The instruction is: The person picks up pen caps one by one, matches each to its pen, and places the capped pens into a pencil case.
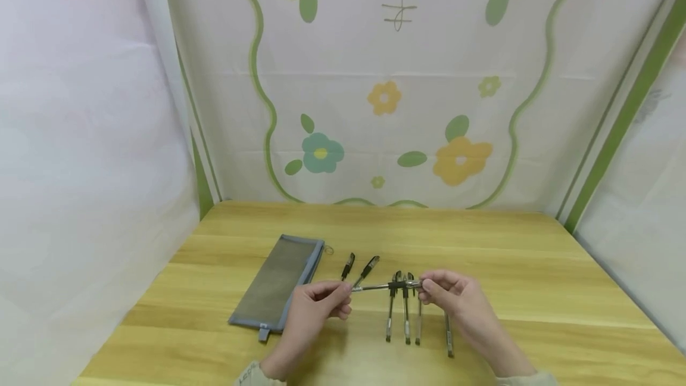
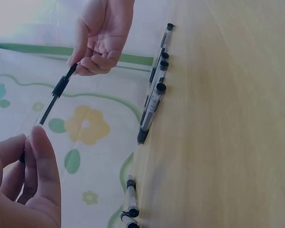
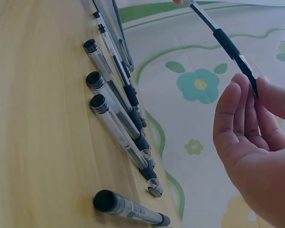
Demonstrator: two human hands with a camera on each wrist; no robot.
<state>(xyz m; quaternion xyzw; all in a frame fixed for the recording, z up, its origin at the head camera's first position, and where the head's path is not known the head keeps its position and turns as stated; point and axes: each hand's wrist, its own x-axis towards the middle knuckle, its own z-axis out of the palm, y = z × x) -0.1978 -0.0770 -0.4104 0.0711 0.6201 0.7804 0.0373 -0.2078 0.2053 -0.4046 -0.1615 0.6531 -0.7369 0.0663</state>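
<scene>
A clear pen with a black grip (image 1: pixel 393 285) is held level above the table between both hands. My left hand (image 1: pixel 316 311) pinches its rear end between thumb and fingers. The right hand (image 1: pixel 462 302) pinches the capped end, its fingertips over the clip, as the right wrist view also shows at the black clip (image 3: pixel 249 75). Below the held pen, several similar pens lie side by side, among them a pen (image 1: pixel 388 320) on the left of the row. Another pen (image 1: pixel 449 338) lies partly under the right hand.
Left of the hands, a grey-blue mesh zip pouch (image 1: pixel 270 282) lies flat, partly behind the left hand. Two more pens, a left one (image 1: pixel 348 265) and a right one (image 1: pixel 368 268), lie beyond the left hand. A flowered cloth (image 1: pixel 396 124) hangs behind the wooden table (image 1: pixel 536 267).
</scene>
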